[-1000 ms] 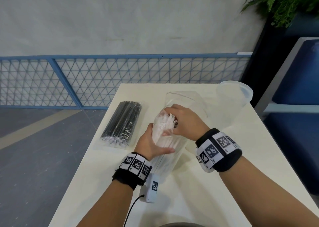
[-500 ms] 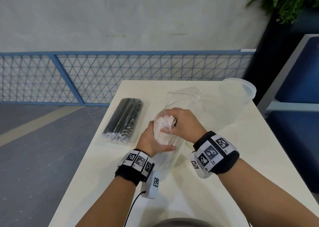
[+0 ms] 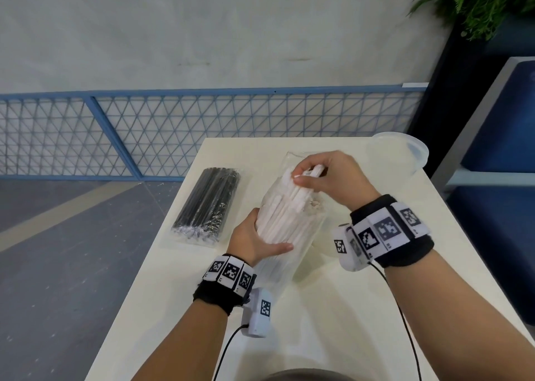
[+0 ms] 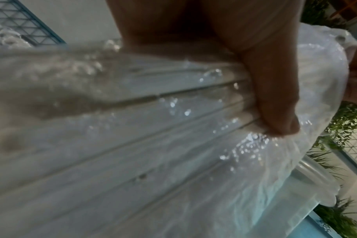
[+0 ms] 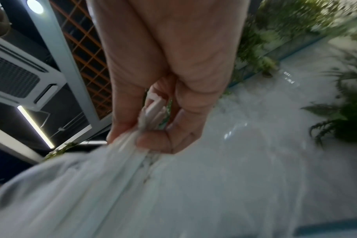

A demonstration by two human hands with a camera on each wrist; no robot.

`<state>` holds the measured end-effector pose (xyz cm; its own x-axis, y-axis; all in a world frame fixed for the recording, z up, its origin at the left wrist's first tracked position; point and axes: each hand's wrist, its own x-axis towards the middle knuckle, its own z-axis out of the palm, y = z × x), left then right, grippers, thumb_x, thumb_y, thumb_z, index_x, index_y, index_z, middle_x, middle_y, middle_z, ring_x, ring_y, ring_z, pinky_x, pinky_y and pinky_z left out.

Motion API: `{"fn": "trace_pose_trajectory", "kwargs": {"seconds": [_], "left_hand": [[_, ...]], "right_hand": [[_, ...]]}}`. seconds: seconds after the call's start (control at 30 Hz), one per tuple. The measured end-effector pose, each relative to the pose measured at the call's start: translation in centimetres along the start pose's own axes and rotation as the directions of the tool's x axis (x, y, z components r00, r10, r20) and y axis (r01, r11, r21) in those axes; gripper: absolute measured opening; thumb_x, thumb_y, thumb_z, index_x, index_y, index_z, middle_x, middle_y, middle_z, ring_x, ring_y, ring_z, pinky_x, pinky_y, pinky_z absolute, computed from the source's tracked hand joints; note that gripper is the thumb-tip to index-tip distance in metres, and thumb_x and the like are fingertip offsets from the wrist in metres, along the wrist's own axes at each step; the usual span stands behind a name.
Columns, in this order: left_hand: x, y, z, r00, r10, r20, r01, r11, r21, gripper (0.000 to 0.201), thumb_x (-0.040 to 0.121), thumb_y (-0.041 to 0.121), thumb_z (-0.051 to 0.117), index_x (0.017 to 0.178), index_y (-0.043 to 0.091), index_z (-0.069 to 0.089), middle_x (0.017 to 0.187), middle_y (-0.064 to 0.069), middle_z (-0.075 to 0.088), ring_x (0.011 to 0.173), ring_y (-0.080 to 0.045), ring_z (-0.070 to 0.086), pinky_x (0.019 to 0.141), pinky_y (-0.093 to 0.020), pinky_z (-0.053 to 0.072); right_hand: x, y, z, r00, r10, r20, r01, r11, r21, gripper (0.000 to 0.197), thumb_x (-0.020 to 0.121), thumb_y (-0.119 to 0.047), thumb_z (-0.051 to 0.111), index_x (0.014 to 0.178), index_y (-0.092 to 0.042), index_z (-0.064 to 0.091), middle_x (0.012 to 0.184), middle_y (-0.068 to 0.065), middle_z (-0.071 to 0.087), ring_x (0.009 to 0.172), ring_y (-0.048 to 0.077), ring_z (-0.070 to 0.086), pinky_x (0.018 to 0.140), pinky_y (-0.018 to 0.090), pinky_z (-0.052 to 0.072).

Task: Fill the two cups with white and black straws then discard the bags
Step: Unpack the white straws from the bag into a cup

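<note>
From the head view: left hand (image 3: pixel 254 240) wrapped around the lower half of a clear bag (image 3: pixel 285 253) of white straws (image 3: pixel 285 215), thumb laid across the front; right hand (image 3: pixel 327 178) at the bag's open top, fingers pinching the upper ends of several straws. Bag held tilted above the cream desk (image 3: pixel 333 308). Sealed pack of black straws (image 3: pixel 207 204) lying flat on the desk, to the left of the hands and apart from them. One clear cup (image 3: pixel 401 149) near the desk's far right corner.

Only in the left wrist view: thumb (image 4: pixel 275 99) pressed into crinkled plastic, straws running in parallel lines beneath the film. Only in the right wrist view: fingertips (image 5: pixel 153 141) closed around a small cluster of straw ends (image 5: pixel 153 109), bag plastic bunched just below.

Hard to make out: second cup, possibly behind the bag and right hand, not confirmable. Left hand's fingers hidden behind the bag in the head view. Both wrist views blurred; straw count unreadable. Cup walls nearly invisible against the desk, only the rim clear.
</note>
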<state>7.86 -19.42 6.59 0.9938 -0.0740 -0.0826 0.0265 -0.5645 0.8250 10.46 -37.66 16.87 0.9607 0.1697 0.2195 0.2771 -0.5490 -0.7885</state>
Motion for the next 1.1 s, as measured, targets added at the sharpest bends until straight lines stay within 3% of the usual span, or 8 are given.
{"fn": "trace_pose_trajectory", "kwargs": {"seconds": [0.1, 0.23, 0.37, 0.53, 0.7, 0.83, 0.93, 1.1], "left_hand": [[0.0, 0.0, -0.3, 1.0, 0.019, -0.013, -0.018, 0.999, 0.036, 0.077, 0.05, 0.034, 0.089, 0.114, 0.016, 0.05, 0.094, 0.005, 0.062, 0.088, -0.012, 0.06, 0.064, -0.001, 0.041], [0.0, 0.7, -0.4, 0.996, 0.048, -0.073, -0.045, 0.998, 0.051, 0.079, 0.052, 0.033, 0.089, 0.116, 0.012, 0.047, 0.1, 0.003, 0.059, 0.092, -0.015, 0.058, 0.073, -0.018, 0.042], [-0.3, 1.7, -0.3, 0.992, 0.089, -0.093, -0.083, 0.994, 0.069, 0.09, 0.058, 0.029, 0.086, 0.129, 0.002, 0.038, 0.114, -0.005, 0.054, 0.096, -0.011, 0.043, 0.069, -0.007, 0.026], [-0.4, 2.3, -0.4, 0.995, 0.082, -0.055, -0.079, 0.995, 0.057, 0.1, 0.056, 0.03, 0.087, 0.136, 0.006, 0.03, 0.133, -0.008, 0.049, 0.121, -0.02, 0.045, 0.076, -0.009, 0.025], [0.3, 3.1, -0.6, 0.986, 0.13, -0.105, -0.126, 0.991, 0.051, 0.099, 0.052, 0.031, 0.088, 0.133, 0.008, 0.035, 0.106, 0.008, 0.042, 0.102, -0.009, 0.044, 0.073, -0.005, 0.027], [0.5, 3.4, -0.5, 0.983, 0.127, -0.133, -0.119, 0.991, 0.066, 0.092, 0.055, 0.032, 0.087, 0.129, 0.006, 0.039, 0.102, 0.009, 0.042, 0.098, -0.009, 0.045, 0.071, -0.005, 0.027], [0.5, 3.2, -0.5, 0.983, 0.115, -0.144, -0.108, 0.993, 0.058, 0.09, 0.057, 0.032, 0.086, 0.128, 0.005, 0.039, 0.102, 0.008, 0.041, 0.097, -0.007, 0.042, 0.072, -0.004, 0.026], [0.4, 2.9, -0.4, 0.985, 0.101, -0.14, -0.092, 0.993, 0.074, 0.089, 0.056, 0.037, 0.086, 0.127, 0.011, 0.04, 0.104, 0.009, 0.044, 0.099, -0.009, 0.047, 0.08, -0.016, 0.034]], "right_hand": [[0.1, 0.3, -1.1, 0.994, -0.013, -0.106, 0.024, 0.994, 0.103, 0.014, 0.075, -0.014, 0.074, 0.079, -0.026, 0.069, 0.076, -0.013, 0.064, 0.062, 0.001, 0.055, 0.063, 0.016, 0.045], [-1.3, 1.0, 1.9, 0.943, 0.162, -0.292, -0.035, 0.917, 0.397, 0.046, 0.074, -0.02, 0.076, 0.113, -0.025, 0.052, 0.108, 0.002, 0.062, 0.094, 0.015, 0.061, 0.082, 0.027, 0.052], [-2.7, 0.7, 5.7, 0.915, 0.363, -0.176, -0.146, 0.705, 0.694, 0.045, 0.075, -0.019, 0.075, 0.114, -0.015, 0.052, 0.111, 0.002, 0.065, 0.104, 0.017, 0.062, 0.088, 0.032, 0.052], [-2.1, 0.6, 6.5, 0.914, 0.383, -0.13, -0.161, 0.639, 0.752, 0.038, 0.079, -0.014, 0.07, 0.114, -0.01, 0.056, 0.111, 0.008, 0.066, 0.103, 0.02, 0.063, 0.088, 0.033, 0.052], [-1.7, 0.5, 7.4, 0.914, 0.382, -0.135, -0.14, 0.61, 0.78, 0.029, 0.085, -0.008, 0.062, 0.114, -0.006, 0.055, 0.104, 0.005, 0.067, 0.098, 0.019, 0.065, 0.082, 0.029, 0.052], [-1.1, 0.3, 6.3, 0.92, 0.36, -0.156, -0.085, 0.57, 0.817, 0.029, 0.089, -0.011, 0.058, 0.112, 0.005, 0.056, 0.107, 0.02, 0.066, 0.101, 0.03, 0.065, 0.088, 0.038, 0.053], [-0.6, 0.2, 4.4, 0.922, 0.329, -0.201, -0.024, 0.569, 0.822, 0.024, 0.091, -0.013, 0.055, 0.109, 0.002, 0.057, 0.104, 0.016, 0.066, 0.094, 0.025, 0.066, 0.079, 0.032, 0.056], [-0.5, 0.7, 3.4, 0.922, 0.315, -0.225, 0.034, 0.514, 0.857, 0.024, 0.087, -0.012, 0.061, 0.109, -0.005, 0.057, 0.106, 0.013, 0.066, 0.102, 0.026, 0.065, 0.088, 0.038, 0.054]]}}
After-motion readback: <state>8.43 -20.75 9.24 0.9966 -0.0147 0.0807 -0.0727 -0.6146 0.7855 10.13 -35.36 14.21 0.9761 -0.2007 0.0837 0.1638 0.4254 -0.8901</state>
